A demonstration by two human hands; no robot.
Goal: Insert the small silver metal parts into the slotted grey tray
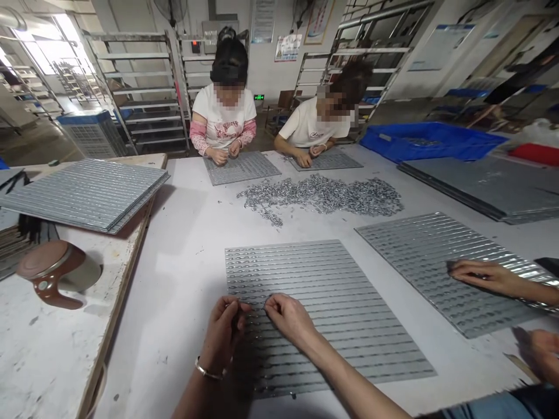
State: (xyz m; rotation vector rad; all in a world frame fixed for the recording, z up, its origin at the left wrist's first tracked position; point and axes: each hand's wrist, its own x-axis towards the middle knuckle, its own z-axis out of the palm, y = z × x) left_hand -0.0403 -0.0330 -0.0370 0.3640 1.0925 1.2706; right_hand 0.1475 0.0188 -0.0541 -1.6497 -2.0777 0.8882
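Observation:
In front of me a grey grooved plate (332, 297) lies on the white table, with small shiny metal pieces (244, 269) set in rows along its left side. My left hand (225, 329), a bracelet on its wrist, is over the plate's left edge with its fingers curled closed. Whatever it holds is hidden. Just to its right, my right hand (290, 317) pinches thumb and fingers together at a groove. The thing in that pinch is too small to make out. Beyond the plate spreads a loose heap of small metal pieces (323, 195).
A co-worker's hand (484, 276) works over another grooved plate (414, 256) at my right. Two people sit opposite with plates (240, 169). Stacked plates (82, 192) and a brown-lidded mug (65, 267) stand left. A blue bin (428, 137) and more stacked plates (484, 180) lie back right.

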